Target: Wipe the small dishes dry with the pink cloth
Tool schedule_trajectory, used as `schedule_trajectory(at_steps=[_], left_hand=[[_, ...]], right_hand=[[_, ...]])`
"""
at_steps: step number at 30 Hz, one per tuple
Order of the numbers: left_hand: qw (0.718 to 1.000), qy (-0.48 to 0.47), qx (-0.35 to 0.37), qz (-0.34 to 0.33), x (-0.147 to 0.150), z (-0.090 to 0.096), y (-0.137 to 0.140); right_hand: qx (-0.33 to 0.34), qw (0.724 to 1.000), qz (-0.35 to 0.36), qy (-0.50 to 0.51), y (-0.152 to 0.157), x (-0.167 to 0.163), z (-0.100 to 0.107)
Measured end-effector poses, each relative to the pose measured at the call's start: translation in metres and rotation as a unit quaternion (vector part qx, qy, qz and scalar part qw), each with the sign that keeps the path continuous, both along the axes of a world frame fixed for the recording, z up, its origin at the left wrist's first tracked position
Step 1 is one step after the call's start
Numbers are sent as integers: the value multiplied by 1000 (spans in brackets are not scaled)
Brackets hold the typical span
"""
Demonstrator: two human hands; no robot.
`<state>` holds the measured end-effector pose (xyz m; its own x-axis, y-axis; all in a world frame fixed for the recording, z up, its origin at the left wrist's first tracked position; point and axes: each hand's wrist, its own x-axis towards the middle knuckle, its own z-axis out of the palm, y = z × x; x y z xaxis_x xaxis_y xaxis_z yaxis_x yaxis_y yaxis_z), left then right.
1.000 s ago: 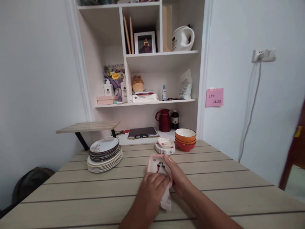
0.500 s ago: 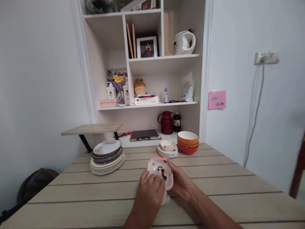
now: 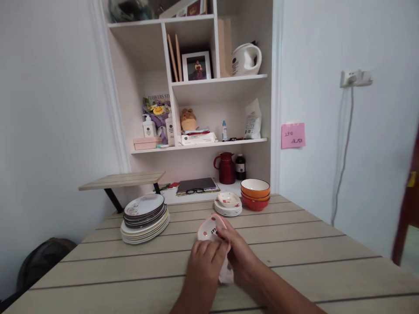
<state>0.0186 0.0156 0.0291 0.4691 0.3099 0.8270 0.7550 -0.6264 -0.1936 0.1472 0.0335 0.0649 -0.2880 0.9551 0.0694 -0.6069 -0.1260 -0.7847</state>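
A small square dish with a pink rim, red dots and the word CAT inside is held over the table, tilted. My right hand grips its right side, the thumb over the rim. My left hand is closed at the near side of the dish, its fingers bent over the edge. From under the left hand a white cloth or tissue hangs down between both hands. Most of the cloth and the dish's near part are hidden by my fingers.
On the left stands a stack of plates, beside a small raised wooden shelf. Farther back are small white dishes, orange and red bowls, a red jug and a dark laptop-like slab. The table is slatted.
The dish has turned and tipped, so less of its inside shows. My right thumb has moved over the rim to the inside. The cloth hangs a little lower, and the view has shifted slightly.
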Motion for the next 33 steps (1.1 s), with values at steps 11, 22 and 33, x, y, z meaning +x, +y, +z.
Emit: schedule_trajectory(at_steps=[11, 22, 33], left_hand=[[999, 20, -34, -7, -19, 11, -4], [994, 46, -96, -16, -11, 14, -11], [994, -23, -63, -83, 0, 13, -13]], right_hand=[[-85, 991, 106, -8, 17, 34, 5], [-13, 1000, 18, -15, 9, 18, 0], [65, 998, -3, -8, -6, 15, 11]])
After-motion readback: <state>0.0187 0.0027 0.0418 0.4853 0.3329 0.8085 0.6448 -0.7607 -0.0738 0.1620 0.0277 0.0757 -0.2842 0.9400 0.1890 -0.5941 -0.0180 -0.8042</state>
